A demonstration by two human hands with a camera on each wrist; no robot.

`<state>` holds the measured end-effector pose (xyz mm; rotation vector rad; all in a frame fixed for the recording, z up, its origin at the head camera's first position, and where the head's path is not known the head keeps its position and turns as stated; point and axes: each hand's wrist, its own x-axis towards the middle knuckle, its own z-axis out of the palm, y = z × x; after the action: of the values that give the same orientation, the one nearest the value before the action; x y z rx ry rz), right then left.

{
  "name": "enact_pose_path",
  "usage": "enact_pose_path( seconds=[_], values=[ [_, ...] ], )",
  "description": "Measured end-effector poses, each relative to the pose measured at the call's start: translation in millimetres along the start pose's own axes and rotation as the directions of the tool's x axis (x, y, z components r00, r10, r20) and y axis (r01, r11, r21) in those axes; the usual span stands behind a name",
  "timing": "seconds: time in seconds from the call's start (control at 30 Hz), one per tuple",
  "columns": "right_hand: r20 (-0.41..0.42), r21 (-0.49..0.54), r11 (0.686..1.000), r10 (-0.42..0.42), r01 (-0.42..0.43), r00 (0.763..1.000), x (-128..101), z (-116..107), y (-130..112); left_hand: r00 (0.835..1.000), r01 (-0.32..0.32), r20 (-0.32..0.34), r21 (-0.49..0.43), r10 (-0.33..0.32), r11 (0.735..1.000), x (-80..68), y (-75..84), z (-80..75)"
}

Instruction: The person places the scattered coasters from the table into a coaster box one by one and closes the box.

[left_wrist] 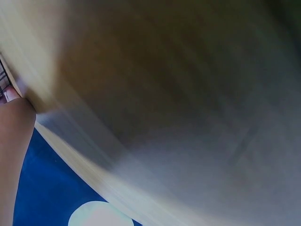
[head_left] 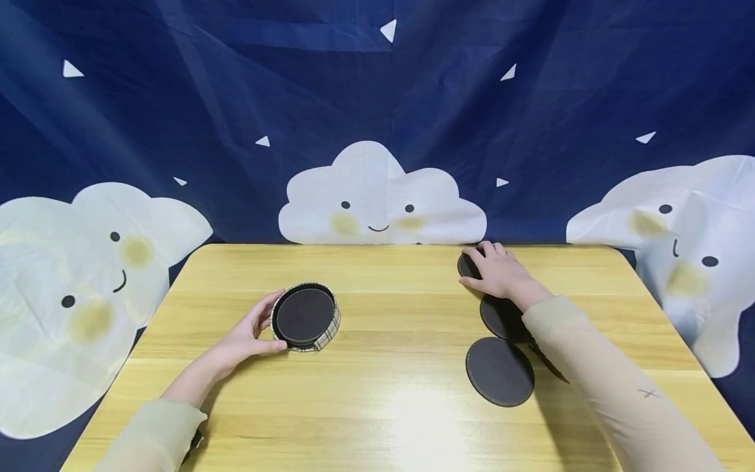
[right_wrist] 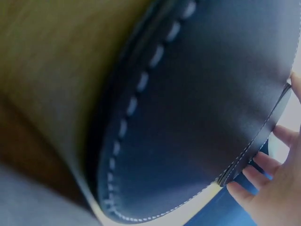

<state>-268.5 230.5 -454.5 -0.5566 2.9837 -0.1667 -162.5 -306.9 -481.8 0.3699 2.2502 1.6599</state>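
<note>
My left hand (head_left: 253,331) grips the left side of a round coaster holder (head_left: 328,330) with a plaid outer wall, thumb in front and fingers behind. Its inside is dark; whether a coaster lies in it I cannot tell. At the table's back right, my right hand (head_left: 501,272) holds the rim of a dark round coaster (head_left: 468,267) between thumb and fingers, partly covering it. The right wrist view shows the fingertips (right_wrist: 240,190) at that coaster's edge. Nearer lie a stitched coaster (head_left: 500,318) and another coaster (head_left: 500,372). One more coaster (head_left: 547,362) is mostly hidden under the right sleeve.
The wooden table (head_left: 389,367) has its back edge against a dark blue curtain (head_left: 377,78) printed with white clouds. Bare wood lies between the holder and the coasters. A bright glare spot shows near the front.
</note>
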Motion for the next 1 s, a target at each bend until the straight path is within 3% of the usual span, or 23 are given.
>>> enact_pose_path(
  seconds=[0.73, 1.0],
  values=[
    [0.046, 0.077, 0.99, 0.115, -0.118, 0.992, 7.1, 3.3, -7.2, 1.0, 0.002, 0.004, -0.002, -0.002, 1.0, -2.4, -0.5, 0.0],
    [0.019, 0.07, 0.992, 0.107, -0.108, 0.994, 12.5, 1.3, -15.1, 1.0, 0.004, 0.004, -0.006, -0.004, 1.0, -2.1, 0.9, 0.3]
  ],
)
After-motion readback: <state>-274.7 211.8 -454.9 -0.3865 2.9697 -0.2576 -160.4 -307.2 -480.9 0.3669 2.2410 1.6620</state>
